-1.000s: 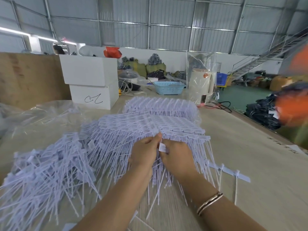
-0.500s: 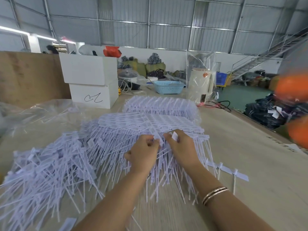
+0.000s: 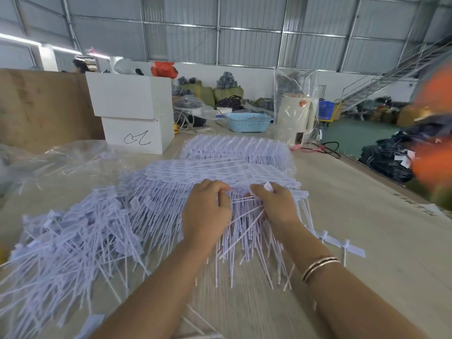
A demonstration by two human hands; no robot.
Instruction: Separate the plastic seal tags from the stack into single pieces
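A stack of joined white plastic seal tags (image 3: 220,170) lies across the middle of the table, its thin tails pointing toward me. My left hand (image 3: 208,209) grips the near edge of the stack with curled fingers. My right hand (image 3: 274,204) pinches one tag (image 3: 268,186) whose flat head sticks up above its fingers, a short gap away from the left hand. A big loose pile of separated tags (image 3: 66,245) spreads at the left. A second wrapped bundle of tags (image 3: 234,149) lies behind the stack.
Two stacked white boxes (image 3: 132,113) stand at the back left, with a blue basket (image 3: 248,122) and a cream appliance (image 3: 294,118) behind the stack. Clear plastic wrap (image 3: 61,160) lies at the left. Two single tags (image 3: 347,248) lie at the right. The table edge runs along the right.
My hands have moved slightly apart, the right one drawing its pinched tag to the right of the stack edge. The camera view has shifted a little.
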